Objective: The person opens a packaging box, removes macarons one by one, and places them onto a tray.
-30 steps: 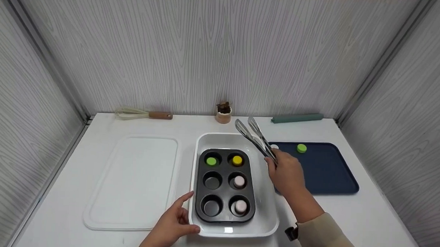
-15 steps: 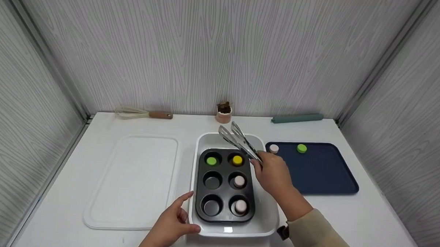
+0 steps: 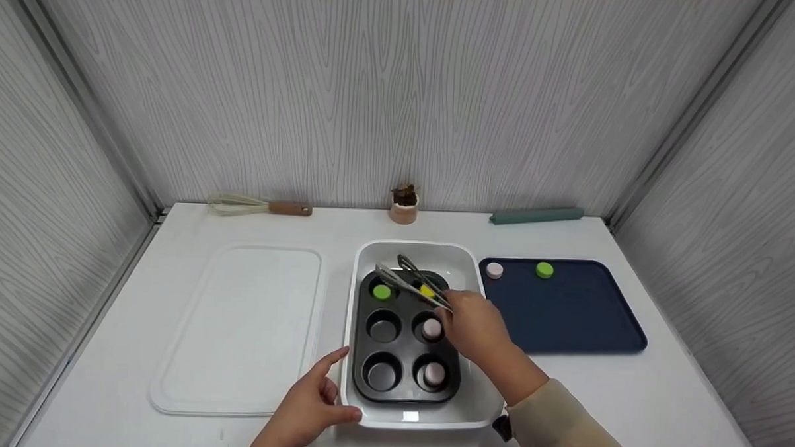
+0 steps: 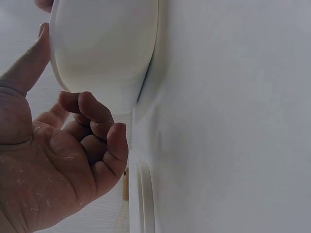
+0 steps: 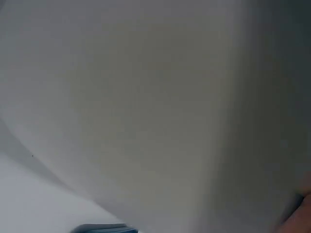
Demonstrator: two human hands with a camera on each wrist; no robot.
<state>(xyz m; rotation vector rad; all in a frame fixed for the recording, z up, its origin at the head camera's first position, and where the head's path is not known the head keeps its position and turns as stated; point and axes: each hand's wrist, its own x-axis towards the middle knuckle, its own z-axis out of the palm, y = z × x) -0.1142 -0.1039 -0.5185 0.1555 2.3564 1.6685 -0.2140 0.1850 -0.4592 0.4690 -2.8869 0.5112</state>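
My right hand [image 3: 476, 325] holds metal tongs [image 3: 406, 285] low over the back of a dark muffin tin [image 3: 407, 349], their ends spread with nothing between them. Partly behind the tongs is a small yellow piece [image 3: 427, 291] in the back right cup. A green piece [image 3: 382, 292] lies in the back left cup, and two pale pink pieces [image 3: 432, 328] sit in the other right-hand cups. The tin stands in a white tub [image 3: 456, 425]. At the tub's front left corner my left hand [image 3: 305, 405] touches the rim with thumb and index finger; its other fingers bend loosely beside the wall [image 4: 102, 48].
To the right, a navy tray [image 3: 566, 315] bears a pale pink piece [image 3: 494, 270] and a green piece [image 3: 544, 270]. A white board [image 3: 248, 331] lies at left. Along the back wall are a whisk [image 3: 259, 207], a small potted plant [image 3: 404, 207] and a green rod [image 3: 536, 216].
My right hand has brought the tongs leftward and down, from beside the navy tray to over the tin's back cups. My left hand has stayed at the tub's corner.
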